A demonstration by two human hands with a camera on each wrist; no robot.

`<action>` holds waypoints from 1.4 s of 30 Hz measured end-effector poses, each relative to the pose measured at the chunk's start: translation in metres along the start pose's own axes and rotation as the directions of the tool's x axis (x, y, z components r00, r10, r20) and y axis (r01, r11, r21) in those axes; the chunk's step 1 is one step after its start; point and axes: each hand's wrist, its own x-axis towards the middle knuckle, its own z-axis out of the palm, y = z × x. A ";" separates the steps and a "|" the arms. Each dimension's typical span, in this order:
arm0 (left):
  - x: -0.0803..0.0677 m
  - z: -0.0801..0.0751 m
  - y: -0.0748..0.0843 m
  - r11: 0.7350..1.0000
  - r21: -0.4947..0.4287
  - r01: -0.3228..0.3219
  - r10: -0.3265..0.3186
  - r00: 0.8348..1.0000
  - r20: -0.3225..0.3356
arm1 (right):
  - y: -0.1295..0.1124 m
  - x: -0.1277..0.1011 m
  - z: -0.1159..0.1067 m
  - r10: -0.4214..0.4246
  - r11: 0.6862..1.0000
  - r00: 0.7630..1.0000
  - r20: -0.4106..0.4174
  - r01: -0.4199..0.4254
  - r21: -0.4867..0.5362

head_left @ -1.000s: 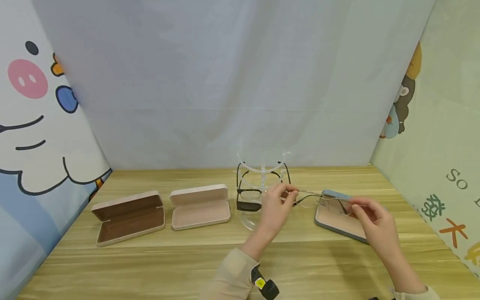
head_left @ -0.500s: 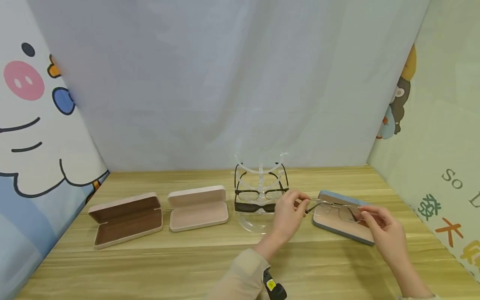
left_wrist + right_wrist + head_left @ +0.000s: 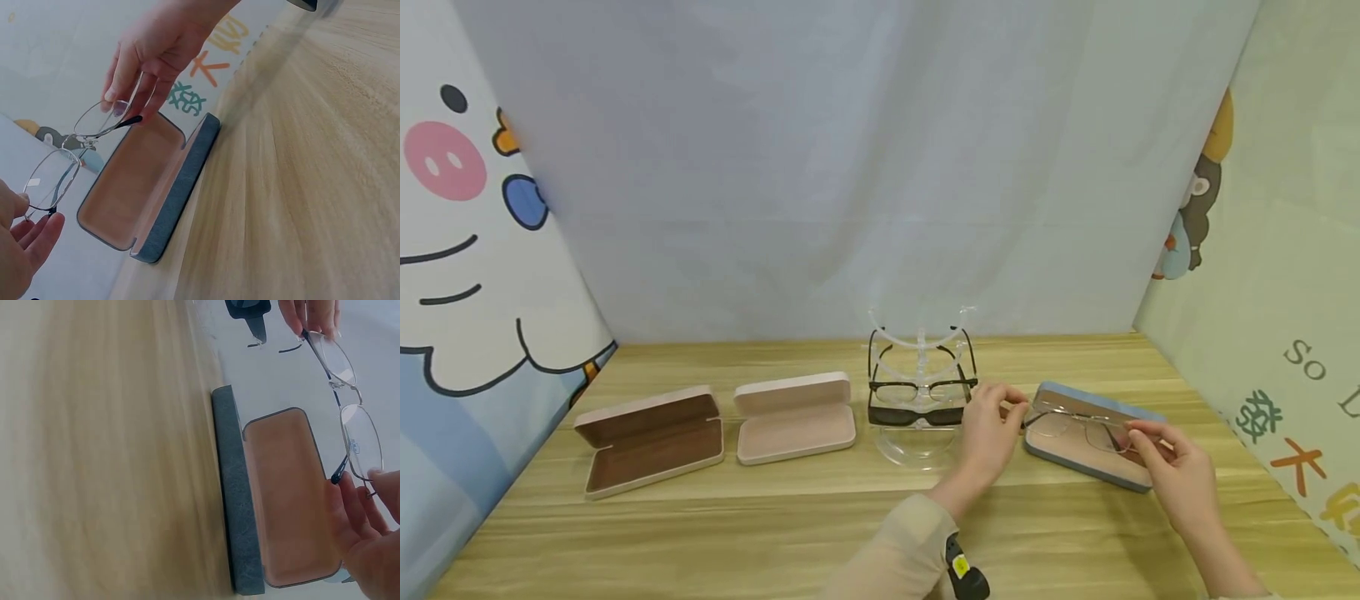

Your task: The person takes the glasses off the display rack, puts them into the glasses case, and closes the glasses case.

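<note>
Holding the thin metal glasses (image 3: 1078, 422) by both ends, you keep them in the air just above the open blue-grey case (image 3: 1086, 450), which lies on the wooden table (image 3: 775, 533) at your right side. Your left hand (image 3: 992, 429) reaches forward from the beige sleeve (image 3: 895, 558), and its thumb and fingers pinch the left end of the frame; in the left wrist view the fingertips (image 3: 37, 234) close around the rim of one lens. Your right hand (image 3: 1180, 475) comes from the lower right with the wrist bent a little, and its fingers (image 3: 350, 506) pinch the other end near the folded dark temple tip. The lenses face roughly upward and the frame is nearly level, not touching the pink lining of the case. Just left of your left hand stands a clear display stand (image 3: 921, 442) with two dark glasses (image 3: 917, 400), and further left lie a pink open case (image 3: 795, 417) and a brown-lined open case (image 3: 651, 437)
</note>
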 end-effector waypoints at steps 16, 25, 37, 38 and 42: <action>-0.005 0.025 -0.026 0.976 -0.132 0.173 -0.175 0.985 0.001 | -0.035 -0.008 0.009 0.228 0.908 0.972 -0.063 -0.235 -0.348; -0.006 0.030 -0.029 0.967 -0.095 0.237 -0.224 0.966 0.131 | -0.038 -0.002 0.000 0.281 0.811 0.959 -0.028 -0.253 -0.528; -0.002 0.039 -0.033 0.970 0.227 0.091 -0.147 0.959 0.241 | -0.035 0.002 -0.010 0.426 0.773 0.904 0.044 -0.339 -0.536; -0.001 0.040 -0.033 0.966 0.243 0.089 -0.150 0.957 0.247 | -0.034 0.003 -0.010 0.435 0.771 0.899 0.043 -0.348 -0.533; -0.001 0.042 -0.036 0.965 0.241 0.100 -0.165 0.950 0.266 | -0.031 0.007 -0.007 0.462 0.782 0.886 0.032 -0.390 -0.486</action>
